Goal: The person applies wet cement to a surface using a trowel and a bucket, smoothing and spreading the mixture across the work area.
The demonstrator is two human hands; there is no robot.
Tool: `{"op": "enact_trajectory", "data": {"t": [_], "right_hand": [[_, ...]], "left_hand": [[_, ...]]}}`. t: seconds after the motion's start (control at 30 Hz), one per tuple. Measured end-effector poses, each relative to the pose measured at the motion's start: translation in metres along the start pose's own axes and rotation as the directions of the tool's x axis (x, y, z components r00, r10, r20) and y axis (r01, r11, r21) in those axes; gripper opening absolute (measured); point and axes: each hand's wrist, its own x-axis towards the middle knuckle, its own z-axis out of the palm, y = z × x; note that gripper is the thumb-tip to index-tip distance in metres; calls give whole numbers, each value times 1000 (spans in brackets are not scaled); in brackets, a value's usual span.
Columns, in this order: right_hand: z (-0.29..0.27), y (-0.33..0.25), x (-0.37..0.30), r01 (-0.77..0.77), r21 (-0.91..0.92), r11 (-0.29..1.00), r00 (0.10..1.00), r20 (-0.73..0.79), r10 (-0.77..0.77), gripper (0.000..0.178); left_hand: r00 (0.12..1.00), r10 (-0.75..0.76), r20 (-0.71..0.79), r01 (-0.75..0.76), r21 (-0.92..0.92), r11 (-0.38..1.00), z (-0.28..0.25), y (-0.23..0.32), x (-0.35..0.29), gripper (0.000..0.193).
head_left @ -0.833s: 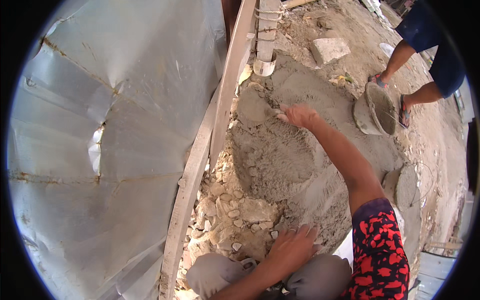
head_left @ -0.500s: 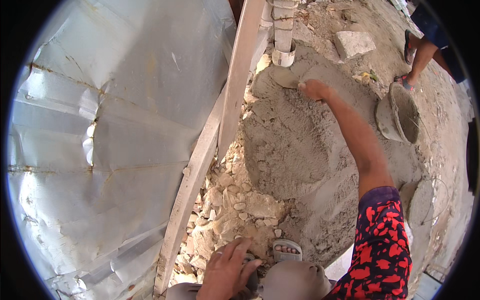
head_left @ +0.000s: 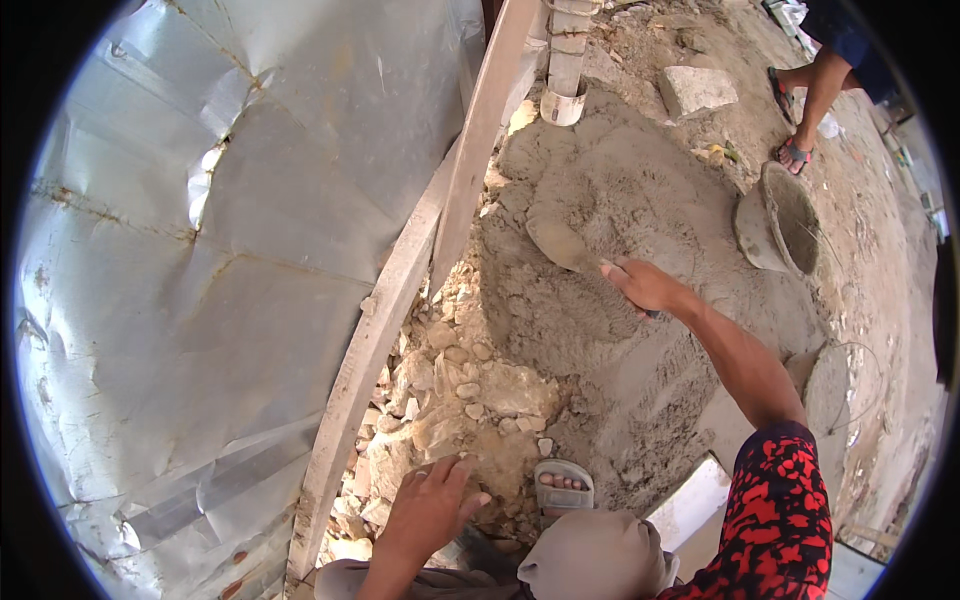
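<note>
My right hand (head_left: 643, 287) is closed round the handle of a trowel (head_left: 560, 244), whose rounded, mortar-coated blade rests on the wet grey mortar (head_left: 620, 190). The mortar is spread in a broad, rough patch on the ground in front of me. Near my knee, my left hand (head_left: 430, 505) holds nothing that shows; its fingers are stretched out and a ring is on one of them. Below that hand lie loose stones (head_left: 467, 390) beside the mortar. My sandalled foot (head_left: 564, 486) stands at the mortar's near edge.
Dented metal sheeting (head_left: 250, 300) fills the left, edged by wooden boards (head_left: 385, 310). A post in a white pipe (head_left: 563, 105) rises at the far edge. To the right stand a mortar-caked bucket (head_left: 770, 225) and another bucket (head_left: 826, 390). Beyond, a person's legs (head_left: 822, 95) and a concrete block (head_left: 698, 92).
My right hand has drawn the trowel back toward me, from near the post to the middle of the mortar. The left hand has shifted slightly left. The far person's feet have moved a little.
</note>
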Motion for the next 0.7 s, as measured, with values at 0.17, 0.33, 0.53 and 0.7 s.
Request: {"op": "enact_trajectory", "data": {"t": [0.17,0.33,0.53,0.7], "right_hand": [[13,-19,40,44,426,904,975,-217,55,61],[58,-71,47,12,214,977,997,-83,6,54],[73,-47,-38,-2,240,971,1000,-25,8,52],[139,6,-88,-104,650,752,950,-158,269,51]], "left_hand": [[986,84,141,-80,-35,996,22,-14,9,56],[972,115,203,-122,23,992,39,-25,22,54],[965,163,206,-164,-9,986,35,-34,5,55],[972,176,158,-172,-41,984,19,-19,-23,55]]}}
